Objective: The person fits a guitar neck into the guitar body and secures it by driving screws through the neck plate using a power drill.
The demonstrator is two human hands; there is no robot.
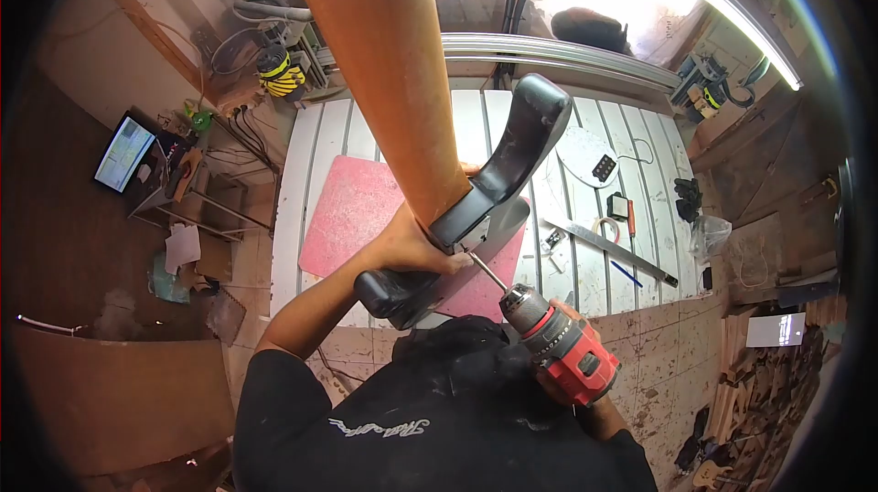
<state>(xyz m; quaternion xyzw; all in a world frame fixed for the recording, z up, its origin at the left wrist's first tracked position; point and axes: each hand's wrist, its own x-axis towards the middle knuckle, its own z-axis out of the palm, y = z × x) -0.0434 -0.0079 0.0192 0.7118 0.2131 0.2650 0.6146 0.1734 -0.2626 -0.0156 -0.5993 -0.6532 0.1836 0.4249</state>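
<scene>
A long, brown, smooth-faced piece (384,53) rises toward the camera, with curved black padded-looking arms (526,135) at its lower end. My left hand (412,243) is closed around that lower end, its thumb close to a small metal plate (474,234). My right hand (572,314), mostly hidden behind the tool, grips a red and black cordless drill (572,355). The drill's long bit (487,270) points up and left, its tip at or very near the plate beside my left thumb. Whether the tip sits in a screw is too small to tell.
Under the work lies a pink mat (347,208) on a white slatted table (306,149). To the right are a metal straightedge (622,252), a blue pen (626,273), a roll of tape (606,229) and a white oval plate (585,156). A monitor (125,152) stands far left.
</scene>
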